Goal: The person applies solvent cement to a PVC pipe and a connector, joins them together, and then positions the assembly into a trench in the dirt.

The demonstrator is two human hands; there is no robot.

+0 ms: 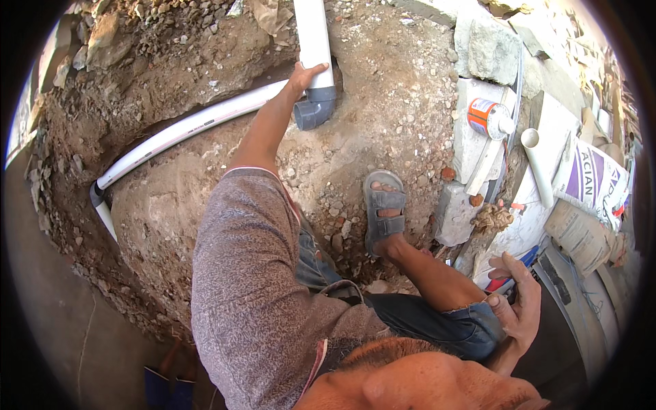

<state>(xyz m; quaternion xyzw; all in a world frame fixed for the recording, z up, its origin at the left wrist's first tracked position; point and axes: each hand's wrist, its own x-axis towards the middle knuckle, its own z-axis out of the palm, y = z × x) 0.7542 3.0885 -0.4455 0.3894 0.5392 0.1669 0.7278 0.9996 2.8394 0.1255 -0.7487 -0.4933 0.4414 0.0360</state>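
Observation:
My left hand [301,76] is wrapped around a thick white plastic pipe [313,34] near its lower end. A dark grey elbow fitting [316,109] is on that end, its opening turned toward the lower left. Beside my left wrist, a long white pipe [191,126] runs down along the trench to another dark elbow [96,194]. Whether the two pipes touch behind my hand cannot be seen. My right hand [517,304] is raised beside my bent knee, fingers apart and holding nothing. Just behind it lie a blue tool [530,256] and a red-handled one [497,283].
At the right, an orange and white can [486,119] lies on stone blocks [476,102]. A short white pipe piece [538,167] and a purple and white bag [591,174] lie beyond it. My sandalled foot [385,212] stands on rubble soil. The trench edge [130,150] curves along the left.

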